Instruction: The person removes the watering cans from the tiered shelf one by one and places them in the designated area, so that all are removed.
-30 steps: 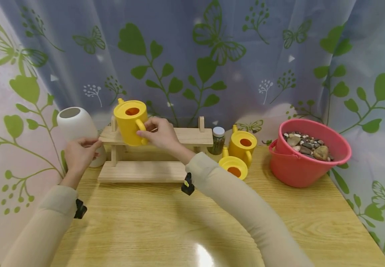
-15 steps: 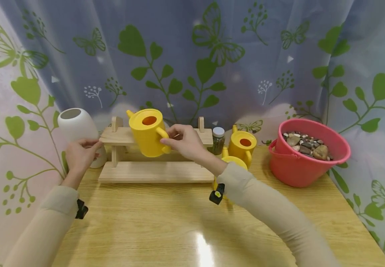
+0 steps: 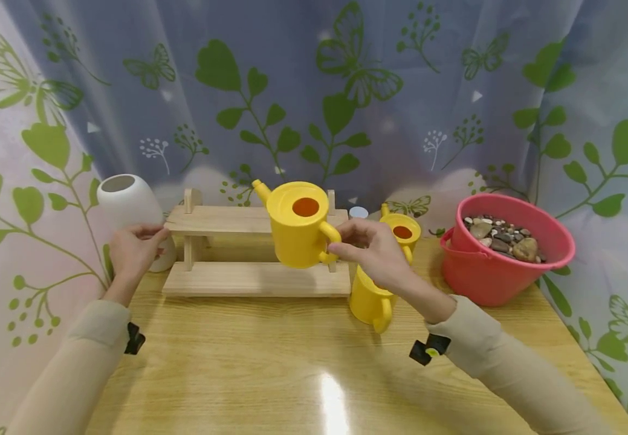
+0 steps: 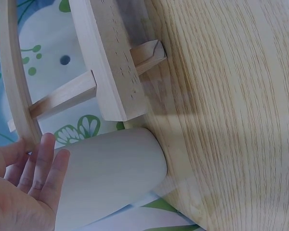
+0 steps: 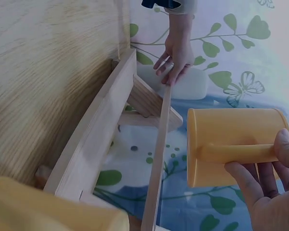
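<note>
My right hand (image 3: 376, 251) grips the handle of a yellow toy watering can (image 3: 292, 238), held up in front of the right half of a two-tier wooden shelf (image 3: 237, 279). In the right wrist view the can (image 5: 236, 125) hangs beside the upper board, thumb and fingers round its handle. At the shelf's left end my left hand (image 3: 135, 254) pinches the tip of the upper board; the left wrist view has its fingers (image 4: 43, 168) at that end. Two more yellow watering cans, a front one (image 3: 368, 302) and a rear one (image 3: 403, 226), stand right of the shelf, partly behind my right hand.
A white vase (image 3: 131, 202) stands behind my left hand. The white lid (image 3: 358, 212) of a jar shows behind my right hand. On the right is a red bucket (image 3: 488, 278) of stones. A patterned curtain (image 3: 292, 78) hangs behind the wooden table (image 3: 237, 374).
My right hand has carried the watering can rightward and toward me, away from the upper board's left end. My left hand has stayed at the shelf's end.
</note>
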Tool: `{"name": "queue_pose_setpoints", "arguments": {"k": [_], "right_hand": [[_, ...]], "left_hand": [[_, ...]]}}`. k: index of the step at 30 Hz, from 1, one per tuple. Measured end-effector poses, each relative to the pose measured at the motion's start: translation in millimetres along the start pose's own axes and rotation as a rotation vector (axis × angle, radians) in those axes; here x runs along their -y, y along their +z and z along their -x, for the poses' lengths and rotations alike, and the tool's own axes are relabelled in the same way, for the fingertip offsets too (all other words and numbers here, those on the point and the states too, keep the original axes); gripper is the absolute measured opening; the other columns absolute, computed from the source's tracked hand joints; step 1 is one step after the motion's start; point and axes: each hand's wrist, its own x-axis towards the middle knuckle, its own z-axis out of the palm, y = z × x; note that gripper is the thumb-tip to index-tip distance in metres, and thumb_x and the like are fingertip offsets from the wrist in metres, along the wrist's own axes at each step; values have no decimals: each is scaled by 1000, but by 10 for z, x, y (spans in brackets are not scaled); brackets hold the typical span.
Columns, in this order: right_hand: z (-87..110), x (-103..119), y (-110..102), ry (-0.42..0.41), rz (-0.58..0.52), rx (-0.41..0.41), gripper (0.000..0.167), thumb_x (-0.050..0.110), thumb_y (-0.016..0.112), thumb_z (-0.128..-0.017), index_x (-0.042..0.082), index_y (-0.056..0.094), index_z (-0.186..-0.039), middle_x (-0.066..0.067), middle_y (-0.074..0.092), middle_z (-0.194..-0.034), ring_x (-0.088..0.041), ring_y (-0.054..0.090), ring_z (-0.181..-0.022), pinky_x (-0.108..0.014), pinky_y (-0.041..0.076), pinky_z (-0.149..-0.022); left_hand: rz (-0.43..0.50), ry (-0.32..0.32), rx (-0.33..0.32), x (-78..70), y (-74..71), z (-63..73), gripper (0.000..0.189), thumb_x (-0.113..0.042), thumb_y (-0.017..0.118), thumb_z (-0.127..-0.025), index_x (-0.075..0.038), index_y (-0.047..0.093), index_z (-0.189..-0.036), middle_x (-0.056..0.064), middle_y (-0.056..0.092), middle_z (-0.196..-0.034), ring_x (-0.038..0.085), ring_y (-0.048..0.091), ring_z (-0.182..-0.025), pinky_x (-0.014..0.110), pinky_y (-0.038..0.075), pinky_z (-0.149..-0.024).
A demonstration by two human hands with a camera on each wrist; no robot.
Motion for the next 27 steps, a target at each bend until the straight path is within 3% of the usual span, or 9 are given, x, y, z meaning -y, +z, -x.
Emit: {"name": "queue_pose_setpoints", "arguments": {"k": [3, 7, 13, 16, 20, 24, 27], "right_hand": [[151, 7, -176, 14, 31, -27, 16, 7, 76, -97, -1, 74, -110, -6, 77, -101, -18, 73, -88, -23, 62, -79], [371, -3, -418, 20, 60, -69, 18, 5, 75, -97, -4, 72, -111, 1, 76, -100, -13, 75, -91, -23, 64, -83], [740, -58, -731, 16, 148, -169, 19, 7, 74, -98, -4, 71, -114, 11, 75, -100, -5, 73, -87, -19, 63, -77], [910, -105, -872, 33, 175, -209, 19, 8, 74, -99, -1, 71, -115, 12, 76, -100, -5, 72, -83, -17, 62, -72], [1092, -185, -1030, 32, 118, -254, 17, 4, 74, -98, -1, 71, -114, 10, 78, -101, -9, 75, -87, -18, 63, -74], [1263, -270, -1142, 35, 32, -294, 18, -2, 73, -96, 1, 73, -114, 11, 79, -104, -5, 77, -92, -17, 64, -77], [1395, -325, -1206, 79, 50, -319, 19, -2, 72, -97, 2, 73, -116, 13, 78, -105, 0, 76, -93, -16, 64, -77]], "left_hand": [[8, 5, -1, 5, -2, 10, 38, -29, 74, -100, 1, 76, -123, -39, 59, -64, -10, 64, -50, 13, 57, -53], [11, 5, 0, -1, -8, 29, 38, -29, 74, -100, 1, 76, -123, -34, 64, -67, -9, 64, -51, 14, 58, -54], [28, -7, 13, -22, 12, 26, 39, -29, 74, -100, 2, 76, -124, -38, 60, -67, -10, 65, -52, 14, 57, -53], [16, -4, 11, -25, 18, 20, 38, -29, 74, -100, 1, 76, -124, -30, 68, -74, -10, 65, -53, 14, 56, -53], [-1, 10, -4, -16, 14, 12, 38, -29, 74, -100, 1, 77, -122, -15, 77, -84, -10, 65, -52, 13, 56, -52], [-4, 13, -4, -7, 3, 10, 38, -30, 74, -100, 0, 77, -122, -13, 78, -84, -9, 65, -53, 14, 56, -52], [-7, 15, -6, -9, -6, 13, 37, -30, 74, -100, 0, 77, -122, -5, 81, -89, -8, 66, -53, 14, 57, -53]]}}
